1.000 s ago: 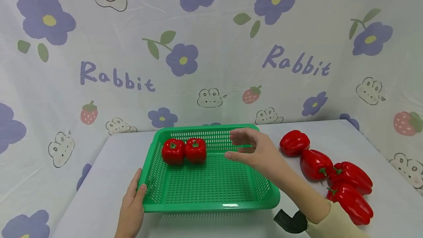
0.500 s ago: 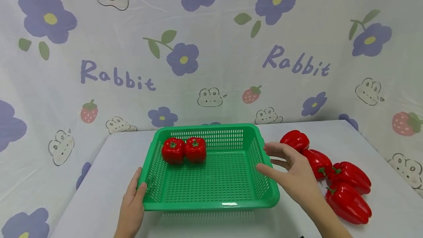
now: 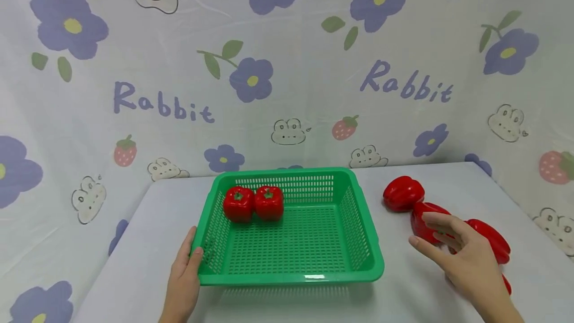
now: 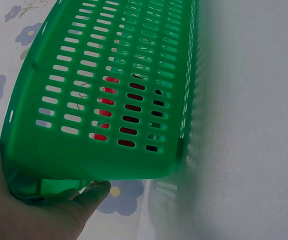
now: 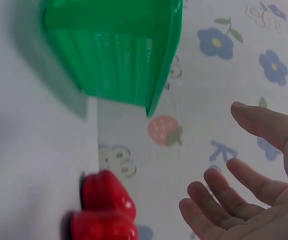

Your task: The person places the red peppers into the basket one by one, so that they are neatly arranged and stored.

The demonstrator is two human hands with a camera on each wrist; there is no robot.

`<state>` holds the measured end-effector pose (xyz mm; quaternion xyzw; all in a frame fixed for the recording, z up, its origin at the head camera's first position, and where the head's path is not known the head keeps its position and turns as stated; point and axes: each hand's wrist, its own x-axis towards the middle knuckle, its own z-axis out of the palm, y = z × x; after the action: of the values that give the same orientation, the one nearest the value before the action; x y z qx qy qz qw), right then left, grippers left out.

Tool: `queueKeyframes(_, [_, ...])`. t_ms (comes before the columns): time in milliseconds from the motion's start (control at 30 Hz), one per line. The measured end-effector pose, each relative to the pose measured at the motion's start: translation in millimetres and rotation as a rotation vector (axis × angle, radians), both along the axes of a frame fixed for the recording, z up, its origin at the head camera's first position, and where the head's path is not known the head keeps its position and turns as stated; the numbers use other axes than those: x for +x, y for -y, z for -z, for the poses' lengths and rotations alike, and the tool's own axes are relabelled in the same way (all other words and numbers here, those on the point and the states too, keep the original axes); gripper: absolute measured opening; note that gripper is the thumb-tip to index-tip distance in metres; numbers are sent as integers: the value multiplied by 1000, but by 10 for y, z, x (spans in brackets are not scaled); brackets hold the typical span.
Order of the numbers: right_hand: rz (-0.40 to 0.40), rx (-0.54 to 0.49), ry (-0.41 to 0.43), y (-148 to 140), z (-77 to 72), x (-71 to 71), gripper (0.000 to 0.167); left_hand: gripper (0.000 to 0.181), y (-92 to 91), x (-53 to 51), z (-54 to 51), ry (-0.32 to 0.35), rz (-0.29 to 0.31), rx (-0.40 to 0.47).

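A green slotted basket (image 3: 287,279) stands on the table with two red bell peppers (image 3: 238,204) side by side in its back left corner. My left hand (image 3: 181,280) grips the basket's left rim; the left wrist view shows that hand (image 4: 49,212) at the rim, thumb and fingers around it. Over the pepper group at the right hovers my right hand (image 3: 466,258), fingers spread and slightly bent, holding nothing. Behind it lie a rear pepper (image 3: 403,193), a middle pepper (image 3: 423,221) and a right pepper (image 3: 493,238); another is mostly hidden by the hand.
The white table (image 3: 134,263) reaches to a hanging cloth (image 3: 314,88) printed with flowers, rabbits and strawberries behind it. In the right wrist view, the basket's end (image 5: 114,55) and two red peppers (image 5: 106,195) lie left of the hand.
My right hand has moved from above the basket's right part, rightward and down, to over the loose peppers. The left hand has kept its grip on the rim.
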<state>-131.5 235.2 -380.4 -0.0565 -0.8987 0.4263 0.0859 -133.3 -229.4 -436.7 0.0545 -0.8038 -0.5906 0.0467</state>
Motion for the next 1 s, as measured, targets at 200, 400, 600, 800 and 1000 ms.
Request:
queueKeyframes(200, [-4,101,53,-380,121,-72,80,58,0,-17,31,-16,-2,11])
queueKeyframes(400, [-8,150,123,-728,251,-110,85,57,13,-2,32,-26,0,12])
queueKeyframes(600, [-29,143,129,-955,360,-121,80,57,9,4,31,-33,13,21])
queueKeyframes(800, [-69,158,161,-1020,445,-153,84,56,23,10,25,-31,1,3])
queueKeyframes(1000, [-78,158,203,-1076,492,-159,91,56,17,17,16,-34,6,9])
